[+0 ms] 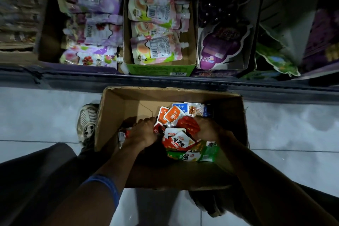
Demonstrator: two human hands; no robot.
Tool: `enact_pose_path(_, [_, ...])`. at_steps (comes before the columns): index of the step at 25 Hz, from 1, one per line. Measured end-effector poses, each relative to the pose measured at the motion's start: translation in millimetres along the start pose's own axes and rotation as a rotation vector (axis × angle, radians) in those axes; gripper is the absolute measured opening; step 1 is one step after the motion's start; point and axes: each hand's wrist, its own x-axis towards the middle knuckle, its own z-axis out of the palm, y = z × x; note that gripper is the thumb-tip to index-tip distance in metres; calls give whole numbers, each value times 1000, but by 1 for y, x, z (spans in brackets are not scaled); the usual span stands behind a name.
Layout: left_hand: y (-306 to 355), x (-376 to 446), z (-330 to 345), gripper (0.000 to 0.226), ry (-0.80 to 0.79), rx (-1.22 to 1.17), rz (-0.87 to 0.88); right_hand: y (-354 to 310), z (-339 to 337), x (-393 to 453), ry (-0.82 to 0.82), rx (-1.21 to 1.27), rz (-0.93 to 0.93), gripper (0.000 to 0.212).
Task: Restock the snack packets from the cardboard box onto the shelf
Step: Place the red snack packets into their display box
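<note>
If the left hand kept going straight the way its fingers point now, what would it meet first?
Most likely the orange snack packets just beyond the fingertips of the left hand, then the far wall of the cardboard box. Depth is hard to judge from above.

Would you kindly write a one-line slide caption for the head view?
Both hands, left hand and right hand, gather snack packets inside the cardboard box below the shelf.

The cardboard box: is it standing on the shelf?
No, the cardboard box stands on the tiled floor in front of the shelf, with both hands inside it.
</note>
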Motion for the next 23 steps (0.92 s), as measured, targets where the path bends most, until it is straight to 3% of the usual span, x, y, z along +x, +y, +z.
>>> enact_pose_path(3, [5,-10,-6,67,121,-34,23,-4,2,-18,60,-24,-113,34])
enact_pose_path(6, [20,-24,-27,48,209,-254,88,-20,-25,-30,30,63,-146,44])
enact_pose_path(9, [48,-47,-75,44,-34,-696,123,-45,-76,-48,-42,8,-184,51])
enact_pose_path(11, [68,-67,-115,71,-316,-620,200,-72,-100,-70,-74,-153,-228,58])
enact_pose_path(13, [86,-87,-145,85,-541,-550,280,-103,-116,-97,-5,-355,-333,58])
enact_pose_path(14, [92,-95,-153,85,-588,-536,286,-117,-122,-110,31,-340,-366,53])
enact_pose_path(17, [96,-109,-163,72,-623,-452,183,-142,-130,-142,122,-218,-442,35])
enact_pose_path(19, [86,-112,-158,58,-620,-430,141,-145,-123,-154,218,-191,-468,35])
enact_pose_path(23, [68,-118,-136,59,-507,-735,68,-131,-103,-154,714,11,-184,64])
